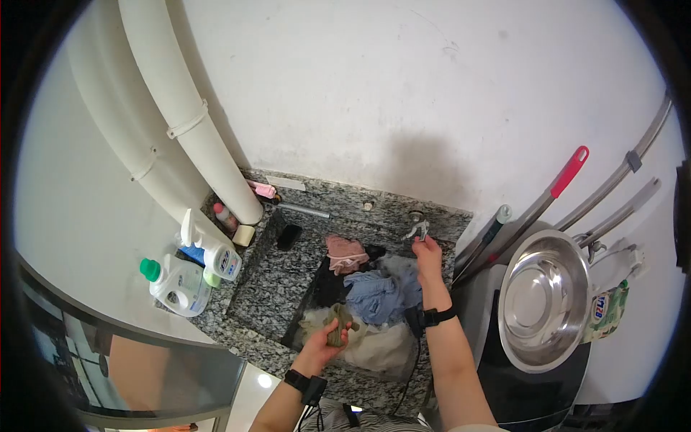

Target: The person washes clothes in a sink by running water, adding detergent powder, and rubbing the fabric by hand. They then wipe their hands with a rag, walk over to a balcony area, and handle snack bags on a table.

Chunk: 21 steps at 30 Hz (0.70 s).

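Observation:
My left hand [320,350] is closed around a bunched olive-green cloth [337,331], perhaps a sock, above the basin of the speckled granite sink [270,295]. At the back wall of the sink, my right hand [429,261] has its fingers closed on the metal tap [417,227]. Blue cloth [374,297] lies in the middle of the basin, between my hands. Behind it is a pink cloth [345,254] beside dark fabric. Pale cloth [385,347] spreads near the front of the basin, seemingly in water.
At left on the ledge stand a green-capped detergent bottle [180,286], a white spray bottle [216,248] and a soap bar [244,235]. To the right, a steel bowl [545,301] sits on a dark-topped appliance. A red-handled pole [568,173] leans on the wall.

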Motion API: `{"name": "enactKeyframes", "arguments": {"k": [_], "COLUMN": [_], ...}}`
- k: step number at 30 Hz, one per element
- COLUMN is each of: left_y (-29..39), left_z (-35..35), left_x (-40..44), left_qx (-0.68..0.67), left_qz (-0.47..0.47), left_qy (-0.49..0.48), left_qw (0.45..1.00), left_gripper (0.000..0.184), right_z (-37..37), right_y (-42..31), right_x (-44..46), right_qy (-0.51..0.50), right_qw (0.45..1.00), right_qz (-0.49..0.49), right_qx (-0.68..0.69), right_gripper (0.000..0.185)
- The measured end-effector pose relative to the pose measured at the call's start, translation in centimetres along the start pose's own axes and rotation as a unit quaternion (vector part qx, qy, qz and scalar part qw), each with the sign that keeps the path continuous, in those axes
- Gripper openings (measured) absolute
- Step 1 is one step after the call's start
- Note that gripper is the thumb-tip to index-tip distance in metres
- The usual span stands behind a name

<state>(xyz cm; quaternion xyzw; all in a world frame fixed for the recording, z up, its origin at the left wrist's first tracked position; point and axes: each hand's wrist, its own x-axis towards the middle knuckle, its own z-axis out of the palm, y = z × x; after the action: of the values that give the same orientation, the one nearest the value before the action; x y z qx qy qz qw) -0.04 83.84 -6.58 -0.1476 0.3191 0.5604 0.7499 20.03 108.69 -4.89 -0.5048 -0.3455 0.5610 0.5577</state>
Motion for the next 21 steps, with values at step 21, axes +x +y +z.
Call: {"name": "enactKeyframes", "arguments": {"k": [21], "left_y": [0.4], "left_z": [1.1], "left_x": [1.3], "left_qx": [0.104], "left_qz": [-0.213], "left_qy": [-0.203], "left_qw": [0.950], "left_gripper": [0.017], "right_z": [5.2], "right_y": [6.5], "right_x": [-15.0], "right_qy": [-0.270], "right_qw": [0.941], "right_qz": [0.112], "right_qx": [-0.172], "right_gripper": [0.022]}}
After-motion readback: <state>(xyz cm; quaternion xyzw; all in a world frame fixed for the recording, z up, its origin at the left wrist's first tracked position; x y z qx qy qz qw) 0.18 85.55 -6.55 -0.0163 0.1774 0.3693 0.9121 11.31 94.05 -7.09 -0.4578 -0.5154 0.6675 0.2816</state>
